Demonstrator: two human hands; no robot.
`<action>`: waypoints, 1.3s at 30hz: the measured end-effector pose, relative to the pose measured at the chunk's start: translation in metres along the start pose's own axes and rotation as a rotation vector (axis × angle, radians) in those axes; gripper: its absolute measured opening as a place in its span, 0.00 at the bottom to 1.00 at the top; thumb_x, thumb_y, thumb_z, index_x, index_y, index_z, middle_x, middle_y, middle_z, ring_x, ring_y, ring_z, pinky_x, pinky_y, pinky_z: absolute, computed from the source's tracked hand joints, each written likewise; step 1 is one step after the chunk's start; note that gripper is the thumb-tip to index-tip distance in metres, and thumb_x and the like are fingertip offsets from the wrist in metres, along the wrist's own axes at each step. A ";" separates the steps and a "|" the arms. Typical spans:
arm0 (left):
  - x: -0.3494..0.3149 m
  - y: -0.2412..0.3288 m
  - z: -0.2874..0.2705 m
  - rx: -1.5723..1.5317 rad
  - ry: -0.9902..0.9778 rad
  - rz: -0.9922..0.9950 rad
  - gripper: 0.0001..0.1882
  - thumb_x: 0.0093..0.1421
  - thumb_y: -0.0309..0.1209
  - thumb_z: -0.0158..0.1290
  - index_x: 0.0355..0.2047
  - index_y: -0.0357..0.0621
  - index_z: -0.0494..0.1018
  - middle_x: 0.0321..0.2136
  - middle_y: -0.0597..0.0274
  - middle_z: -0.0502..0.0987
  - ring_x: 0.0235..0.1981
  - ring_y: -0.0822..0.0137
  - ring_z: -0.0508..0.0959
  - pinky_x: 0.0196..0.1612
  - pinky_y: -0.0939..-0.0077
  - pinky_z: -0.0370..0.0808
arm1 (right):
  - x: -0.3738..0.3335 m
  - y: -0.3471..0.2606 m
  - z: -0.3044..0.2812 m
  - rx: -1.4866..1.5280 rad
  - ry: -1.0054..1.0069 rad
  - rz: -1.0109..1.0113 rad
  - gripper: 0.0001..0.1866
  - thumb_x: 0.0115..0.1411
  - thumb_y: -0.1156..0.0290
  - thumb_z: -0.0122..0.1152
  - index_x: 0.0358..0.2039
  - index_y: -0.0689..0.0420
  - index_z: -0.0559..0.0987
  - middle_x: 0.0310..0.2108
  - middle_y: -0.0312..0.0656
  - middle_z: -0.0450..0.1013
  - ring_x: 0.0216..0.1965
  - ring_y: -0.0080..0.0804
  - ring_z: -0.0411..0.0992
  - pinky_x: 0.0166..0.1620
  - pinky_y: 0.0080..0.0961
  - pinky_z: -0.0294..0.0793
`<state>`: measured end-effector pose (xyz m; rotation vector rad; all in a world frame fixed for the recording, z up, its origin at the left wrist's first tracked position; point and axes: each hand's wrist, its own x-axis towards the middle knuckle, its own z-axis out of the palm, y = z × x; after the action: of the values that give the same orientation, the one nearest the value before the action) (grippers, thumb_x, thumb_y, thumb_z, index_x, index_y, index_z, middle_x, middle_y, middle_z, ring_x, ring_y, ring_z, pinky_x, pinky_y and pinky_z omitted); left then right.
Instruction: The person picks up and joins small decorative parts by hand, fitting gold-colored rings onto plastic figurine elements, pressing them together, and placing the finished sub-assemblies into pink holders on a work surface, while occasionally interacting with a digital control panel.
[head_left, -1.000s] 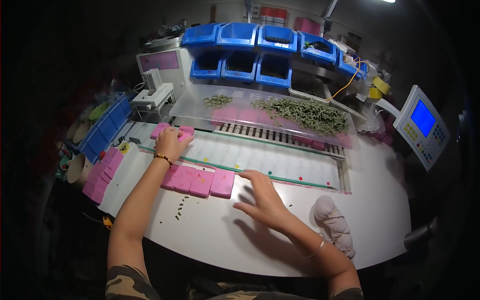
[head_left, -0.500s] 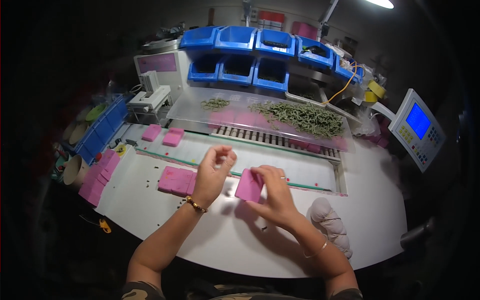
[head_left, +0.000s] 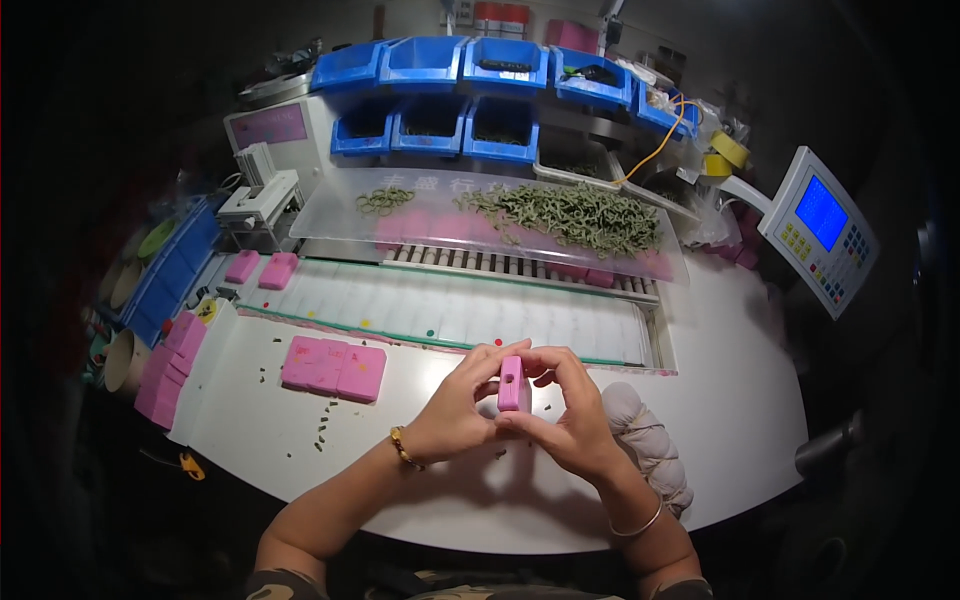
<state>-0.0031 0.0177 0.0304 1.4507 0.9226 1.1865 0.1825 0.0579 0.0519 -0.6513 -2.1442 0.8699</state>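
Note:
A pink rubber mold (head_left: 510,384) is held upright between my hands above the white table. Its narrow edge, with a round hole in it, faces me. My left hand (head_left: 458,405) grips the mold from the left side, its fingers reaching over the far end. From the right, my right hand (head_left: 572,412) closes on it with thumb at the near end and fingers at the far end. A row of pink molds (head_left: 333,367) lies flat on the table to the left of my hands. Small dark bits (head_left: 322,428) are scattered near that row.
Beyond my hands runs a pale conveyor (head_left: 400,305), two pink molds at its left end. A clear tray (head_left: 330,215) holds greenish pieces under blue bins (head_left: 500,145). To the right are a control panel (head_left: 822,228) and a grey cloth bundle (head_left: 648,440). Stacked molds (head_left: 170,370) stand left.
My left hand has come over from apart and now holds the mold along with my right. The mold has turned from its broad face to its holed edge. The view has shifted slightly.

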 end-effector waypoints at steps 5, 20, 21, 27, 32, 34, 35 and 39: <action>-0.003 0.004 -0.018 -0.032 -0.145 -0.015 0.46 0.47 0.28 0.69 0.64 0.37 0.58 0.53 0.59 0.64 0.57 0.67 0.65 0.62 0.69 0.61 | -0.003 -0.002 0.004 -0.061 0.055 -0.151 0.29 0.52 0.68 0.70 0.53 0.63 0.71 0.48 0.52 0.72 0.46 0.45 0.72 0.47 0.35 0.72; -0.004 0.002 0.008 -0.472 0.138 0.030 0.44 0.47 0.15 0.64 0.62 0.40 0.55 0.54 0.62 0.65 0.55 0.68 0.69 0.57 0.74 0.70 | 0.001 -0.016 0.013 0.023 0.213 -0.107 0.17 0.54 0.79 0.56 0.46 0.58 0.77 0.55 0.52 0.66 0.56 0.48 0.66 0.57 0.35 0.66; -0.003 0.002 0.009 -0.554 0.129 0.101 0.41 0.50 0.15 0.61 0.63 0.43 0.56 0.51 0.63 0.65 0.52 0.68 0.71 0.55 0.72 0.72 | 0.002 -0.015 0.013 -0.057 0.229 -0.184 0.14 0.53 0.79 0.59 0.42 0.57 0.78 0.52 0.49 0.68 0.55 0.48 0.66 0.56 0.37 0.66; 0.001 0.010 0.018 -0.972 0.358 -0.016 0.21 0.61 0.39 0.58 0.47 0.44 0.64 0.34 0.55 0.75 0.37 0.65 0.78 0.38 0.75 0.77 | -0.007 -0.023 0.036 -0.260 0.222 -0.354 0.16 0.47 0.74 0.70 0.38 0.57 0.80 0.38 0.42 0.70 0.40 0.40 0.70 0.44 0.33 0.71; -0.003 0.006 0.004 -0.984 0.421 -0.179 0.24 0.62 0.51 0.52 0.34 0.39 0.70 0.28 0.54 0.75 0.27 0.66 0.77 0.31 0.74 0.76 | -0.010 -0.028 0.050 -0.369 0.150 -0.451 0.20 0.48 0.73 0.69 0.44 0.56 0.80 0.36 0.37 0.72 0.38 0.34 0.72 0.43 0.29 0.73; -0.005 -0.001 -0.003 -1.013 0.356 -0.275 0.22 0.62 0.50 0.51 0.32 0.39 0.71 0.27 0.54 0.75 0.26 0.66 0.76 0.29 0.74 0.76 | -0.013 -0.032 0.050 -0.350 0.092 -0.396 0.19 0.49 0.73 0.67 0.44 0.56 0.79 0.35 0.38 0.72 0.37 0.35 0.72 0.42 0.30 0.75; -0.005 0.002 -0.001 -1.012 0.381 -0.298 0.19 0.65 0.45 0.49 0.32 0.38 0.71 0.25 0.56 0.75 0.25 0.68 0.76 0.29 0.75 0.75 | -0.012 -0.030 0.048 -0.325 0.096 -0.396 0.17 0.51 0.75 0.66 0.44 0.57 0.79 0.35 0.40 0.73 0.34 0.36 0.74 0.38 0.30 0.77; -0.002 -0.004 0.009 -0.747 0.476 -0.166 0.16 0.68 0.39 0.45 0.31 0.37 0.72 0.25 0.62 0.75 0.25 0.74 0.75 0.30 0.78 0.73 | -0.010 -0.022 0.037 -0.042 0.239 -0.253 0.16 0.52 0.80 0.65 0.43 0.59 0.77 0.38 0.45 0.71 0.28 0.36 0.75 0.31 0.25 0.77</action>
<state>0.0058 0.0145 0.0257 0.4963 0.7592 1.5582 0.1557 0.0229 0.0450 -0.4655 -1.9789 0.5811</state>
